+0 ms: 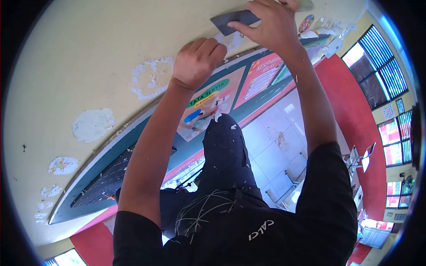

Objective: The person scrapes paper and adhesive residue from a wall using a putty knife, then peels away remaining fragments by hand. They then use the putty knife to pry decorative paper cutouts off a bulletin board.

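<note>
My right hand (276,27) is closed around a scraper with a wide dark blade (235,21), its thumb lying along the blade. The blade is at the cream wall (106,48), just above a patch of bared white plaster (230,41). My left hand (199,62) is curled into a fist against the wall at the board's top edge. Its fingertips are hidden, so whether it grips anything does not show. Left of this fist, a ragged ring of peeled paint (153,78) marks the wall.
Below my hands runs a dark green board (177,155) with posters (211,104) on it. More bare patches (92,125) continue leftward. Paint flakes lie on my raised knee (225,137). Far below are floor tiles (279,128) with scattered debris. Colourful wall decorations (306,23) hang at the right.
</note>
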Tool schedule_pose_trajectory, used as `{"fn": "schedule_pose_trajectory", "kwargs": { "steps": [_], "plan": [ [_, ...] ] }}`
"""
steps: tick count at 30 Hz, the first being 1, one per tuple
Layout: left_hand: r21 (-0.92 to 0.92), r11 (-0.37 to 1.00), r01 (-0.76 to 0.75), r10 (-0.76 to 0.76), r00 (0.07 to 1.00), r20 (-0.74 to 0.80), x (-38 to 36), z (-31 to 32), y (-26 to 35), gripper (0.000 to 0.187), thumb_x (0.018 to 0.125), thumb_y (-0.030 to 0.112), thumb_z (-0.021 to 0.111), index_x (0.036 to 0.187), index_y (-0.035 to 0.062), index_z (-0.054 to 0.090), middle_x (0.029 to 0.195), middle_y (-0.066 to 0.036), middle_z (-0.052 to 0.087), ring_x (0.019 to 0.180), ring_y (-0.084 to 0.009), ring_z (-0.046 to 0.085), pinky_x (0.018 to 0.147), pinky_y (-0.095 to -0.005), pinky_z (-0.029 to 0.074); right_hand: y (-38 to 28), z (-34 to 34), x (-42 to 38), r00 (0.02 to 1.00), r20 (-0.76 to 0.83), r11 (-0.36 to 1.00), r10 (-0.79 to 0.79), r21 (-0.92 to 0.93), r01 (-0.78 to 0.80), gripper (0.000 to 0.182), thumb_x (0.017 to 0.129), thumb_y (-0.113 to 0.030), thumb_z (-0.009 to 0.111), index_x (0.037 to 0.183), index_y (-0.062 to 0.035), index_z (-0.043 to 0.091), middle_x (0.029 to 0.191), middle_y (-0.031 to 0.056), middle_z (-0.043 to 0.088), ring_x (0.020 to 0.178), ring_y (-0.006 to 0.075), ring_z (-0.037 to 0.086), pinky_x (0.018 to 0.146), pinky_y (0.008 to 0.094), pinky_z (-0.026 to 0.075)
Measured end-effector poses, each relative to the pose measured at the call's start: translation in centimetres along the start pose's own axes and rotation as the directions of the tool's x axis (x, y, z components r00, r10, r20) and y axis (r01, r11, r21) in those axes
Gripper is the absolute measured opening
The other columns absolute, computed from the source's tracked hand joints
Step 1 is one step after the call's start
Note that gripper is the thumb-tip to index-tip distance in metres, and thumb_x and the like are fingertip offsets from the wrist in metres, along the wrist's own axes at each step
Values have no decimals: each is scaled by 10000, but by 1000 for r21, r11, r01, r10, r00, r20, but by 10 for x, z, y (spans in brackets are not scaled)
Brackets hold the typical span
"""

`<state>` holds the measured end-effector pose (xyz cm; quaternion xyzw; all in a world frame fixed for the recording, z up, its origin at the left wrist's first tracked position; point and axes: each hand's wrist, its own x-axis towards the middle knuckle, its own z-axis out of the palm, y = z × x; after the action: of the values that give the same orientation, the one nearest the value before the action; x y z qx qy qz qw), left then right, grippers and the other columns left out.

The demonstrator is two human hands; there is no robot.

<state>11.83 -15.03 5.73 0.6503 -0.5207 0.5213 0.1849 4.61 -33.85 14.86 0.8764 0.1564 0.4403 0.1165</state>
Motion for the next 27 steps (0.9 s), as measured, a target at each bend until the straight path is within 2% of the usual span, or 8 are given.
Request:
{"fn": "schedule_pose_trajectory", "kwargs": {
  "steps": [7, 10, 13, 14, 17, 20, 25, 27],
  "plan": [
    [9, 1000, -20, 21, 999, -38, -2, 4, 1, 128, 668, 118, 637, 728, 134, 525, 715, -5, 509, 636, -174, 577, 545, -317, 496, 10, 19, -16, 979, -182, 996, 87, 51, -79, 377, 741, -462, 780, 842, -117, 668, 805, 9, 652, 798, 206, 625, 860, 416, 326],
    [-165, 985, -41, 56, 995, 86, -8, 4, 1, 151, 689, 98, 677, 693, 132, 530, 657, -12, 493, 596, -193, 566, 510, -344, 482, -24, 43, -47, 999, -44, 977, -28, 208, 36, 366, 722, -423, 788, 827, -94, 667, 819, 44, 634, 801, 254, 632, 828, 426, 365],
    [-168, 976, 136, -115, 985, 126, -46, -46, 37, 268, 771, 183, 785, 642, 134, 555, 584, -40, 471, 532, -214, 528, 480, -361, 446, -44, 32, -80, 917, -112, 889, 383, 315, -333, 356, 752, -396, 784, 832, -72, 661, 787, 71, 647, 754, 271, 632, 782, 403, 408],
    [-130, 979, 159, -127, 966, 226, -64, -70, 52, 275, 778, 176, 797, 636, 131, 566, 568, -49, 470, 500, -211, 510, 463, -360, 427, -50, 25, -100, 846, -154, 830, 511, 343, -439, 384, 767, -408, 774, 845, -52, 651, 784, 88, 654, 748, 277, 641, 730, 403, 445],
    [-240, 850, 469, -341, 836, 430, -127, -123, 95, 241, 766, 119, 803, 645, 96, 596, 587, -51, 549, 498, -197, 537, 460, -335, 425, -93, 26, -175, 424, 293, 136, 857, 665, -734, 379, 870, -376, 711, 849, -10, 619, 708, 84, 599, 641, 174, 594, 566, 339, 412],
    [-154, 617, 772, -547, 562, 621, -220, -160, 130, 199, 763, 122, 812, 696, 54, 637, 609, -64, 577, 502, -188, 555, 467, -320, 424, -160, 65, -253, 64, 882, -737, 466, 428, -523, 323, 969, -389, 605, 950, -67, 578, 692, -4, 515, 537, 95, 481, 482, 268, 359],
    [99, 263, 960, -722, 127, 680, -269, -210, 167, 183, 761, 152, 817, 826, 25, 704, 673, -62, 646, 492, -99, 503, 466, -255, 383, -169, 67, -242, 97, 859, -727, 503, 481, -490, 328, 970, -357, 599, 1062, -44, 561, 726, 7, 527, 595, 94, 488, 535, 246, 374],
    [56, 341, 938, -696, 212, 686, -251, -204, 160, 292, 752, 135, 815, 999, 23, 708, 768, -71, 672, 483, -88, 467, 476, -245, 377, -150, 77, -220, 153, 710, -555, 688, 650, -519, 354, 934, -342, 653, 1030, -6, 596, 760, 18, 580, 585, 112, 519, 531, 266, 401]
  ]
}}
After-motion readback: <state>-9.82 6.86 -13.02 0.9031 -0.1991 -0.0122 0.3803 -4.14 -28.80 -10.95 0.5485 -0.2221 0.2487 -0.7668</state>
